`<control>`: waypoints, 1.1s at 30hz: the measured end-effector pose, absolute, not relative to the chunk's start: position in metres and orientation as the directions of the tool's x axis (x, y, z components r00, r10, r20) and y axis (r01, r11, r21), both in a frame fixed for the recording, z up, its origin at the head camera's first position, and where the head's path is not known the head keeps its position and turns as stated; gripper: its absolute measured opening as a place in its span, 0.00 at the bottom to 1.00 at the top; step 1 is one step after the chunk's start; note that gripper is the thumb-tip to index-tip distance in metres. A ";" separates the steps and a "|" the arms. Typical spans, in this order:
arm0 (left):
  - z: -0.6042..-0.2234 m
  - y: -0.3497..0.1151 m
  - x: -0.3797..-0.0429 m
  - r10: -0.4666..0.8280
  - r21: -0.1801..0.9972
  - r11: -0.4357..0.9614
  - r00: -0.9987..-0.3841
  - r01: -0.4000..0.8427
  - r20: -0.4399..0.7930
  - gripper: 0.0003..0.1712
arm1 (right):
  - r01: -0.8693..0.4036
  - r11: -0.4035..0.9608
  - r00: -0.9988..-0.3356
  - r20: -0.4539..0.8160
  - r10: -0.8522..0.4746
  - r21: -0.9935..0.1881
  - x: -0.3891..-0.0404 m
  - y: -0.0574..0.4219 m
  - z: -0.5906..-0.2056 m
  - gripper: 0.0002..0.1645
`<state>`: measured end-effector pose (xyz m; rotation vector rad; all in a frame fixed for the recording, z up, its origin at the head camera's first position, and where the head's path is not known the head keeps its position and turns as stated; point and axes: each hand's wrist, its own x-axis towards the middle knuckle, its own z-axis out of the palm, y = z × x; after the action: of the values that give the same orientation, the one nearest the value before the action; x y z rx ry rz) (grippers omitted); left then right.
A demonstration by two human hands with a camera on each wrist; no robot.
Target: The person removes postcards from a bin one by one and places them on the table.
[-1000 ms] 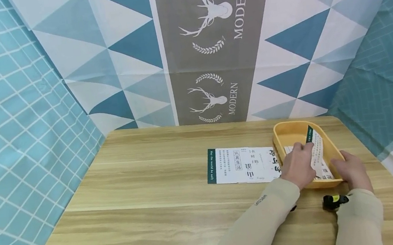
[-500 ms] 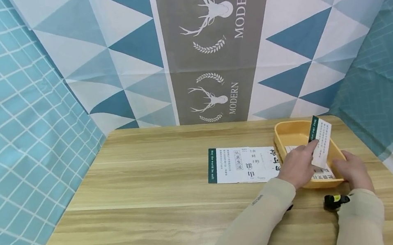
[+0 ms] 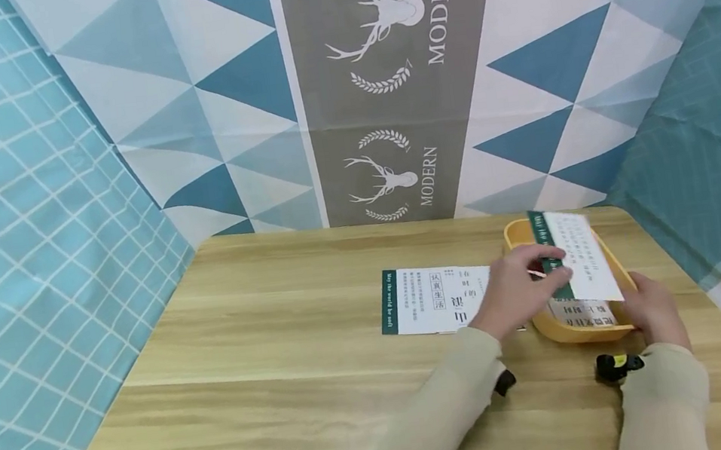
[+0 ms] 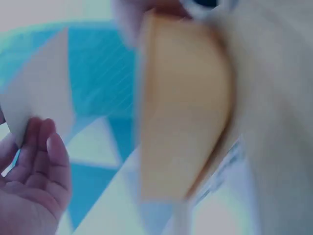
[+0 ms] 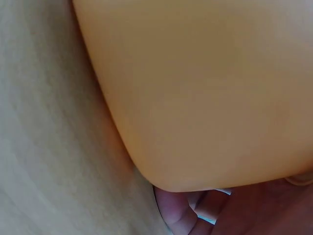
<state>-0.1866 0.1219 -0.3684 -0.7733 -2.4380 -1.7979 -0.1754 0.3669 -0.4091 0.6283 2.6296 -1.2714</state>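
Note:
A white card with a dark green strip (image 3: 580, 257) is pinched between the thumb and fingers of my left hand (image 3: 521, 289). It is raised and tilted over a yellow plastic tray (image 3: 576, 336). My right hand (image 3: 653, 304) grips the tray by its right side near the front corner. Printed white paper (image 3: 580, 311) lies inside the tray, partly hidden by the raised card. In the left wrist view, my left hand (image 4: 36, 178) holds the card (image 4: 46, 81), seen from its blank side. The tray wall (image 5: 205, 98) fills most of the right wrist view.
White printed paper with a green end strip (image 3: 428, 300) lies flat on the wooden table (image 3: 273, 388), left of the tray; my left hand and wrist cover its right end. Patterned cloth (image 3: 388, 122) hangs behind the table, with blue cloth (image 3: 15, 248) at the left.
My left hand has lifted the card from inside the tray, drawn back to the left, and turned the card's printed face toward the head camera. My right hand stays on the tray.

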 end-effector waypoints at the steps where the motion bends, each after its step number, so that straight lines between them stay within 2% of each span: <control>1: -0.364 0.112 -0.188 0.351 0.905 0.193 -0.888 0.380 0.298 0.13 | 0.435 0.557 -0.900 -0.315 0.301 -0.708 -0.175 0.367 -0.408 0.40; 5: -0.351 0.060 -0.201 0.242 0.922 0.180 -0.923 0.344 0.297 0.10 | 0.450 0.553 -0.893 -0.340 0.296 -0.701 -0.174 0.366 -0.406 0.40; 8: -0.346 0.014 -0.216 0.187 0.928 0.220 -0.946 0.302 0.263 0.16 | 0.432 0.569 -0.901 -0.322 0.289 -0.700 -0.174 0.367 -0.405 0.40; 12: -0.347 -0.043 -0.230 0.131 0.950 0.262 -0.982 0.169 0.138 0.23 | 0.426 0.585 -0.905 -0.320 0.282 -0.690 -0.175 0.367 -0.404 0.40; 16: -0.353 -0.079 -0.235 0.082 0.935 0.351 -0.996 0.060 0.033 0.15 | 0.438 0.572 -0.899 -0.330 0.288 -0.694 -0.175 0.367 -0.405 0.40; 19: -0.361 -0.092 -0.236 0.057 0.893 0.449 -0.998 0.022 -0.004 0.10 | 0.447 0.559 -0.894 -0.331 0.301 -0.698 -0.175 0.367 -0.405 0.40; 24: -0.378 -0.097 -0.239 0.051 0.811 0.586 -0.998 -0.006 -0.044 0.13 | 0.463 0.536 -0.886 -0.346 0.309 -0.706 -0.175 0.365 -0.406 0.40; 33: -0.396 -0.096 -0.243 0.069 0.800 0.599 -0.993 -0.036 -0.097 0.12 | 0.468 0.553 -0.883 -0.341 0.322 -0.689 -0.176 0.365 -0.407 0.40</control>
<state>-0.2427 -0.0964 -0.3964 -0.0295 -2.9132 -1.4607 -0.1762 0.3645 -0.4067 0.6702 2.6106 -1.2376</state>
